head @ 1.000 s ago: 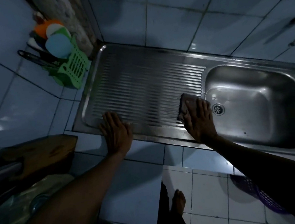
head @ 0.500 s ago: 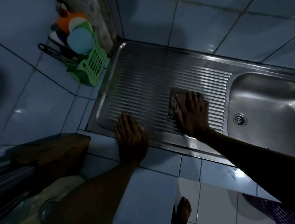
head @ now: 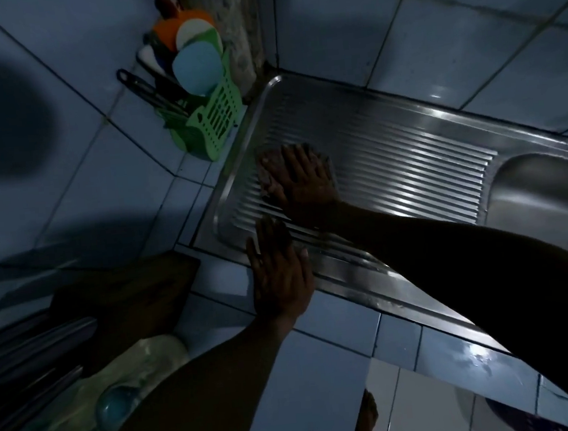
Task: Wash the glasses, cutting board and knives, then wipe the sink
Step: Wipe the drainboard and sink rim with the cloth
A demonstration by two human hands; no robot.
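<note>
My right hand lies flat with straight fingers on a small cloth, pressing it onto the ribbed drainboard of the steel sink, near the board's left end. My left hand rests flat and open on the sink's front rim, just below the right hand. The basin shows at the right edge. A dark wooden cutting board lies on the tiled counter at the left. Knives lie beside it in deep shadow.
A green plastic caddy with coloured lids and dark-handled utensils stands at the drainboard's far left corner. A plastic bag and a glass-like round object sit at bottom left. Tiled wall behind; a bare foot on the floor below.
My right hand has slid the cloth leftward across the drainboard, from beside the basin to near the left end. My left hand has stayed on the front rim.
</note>
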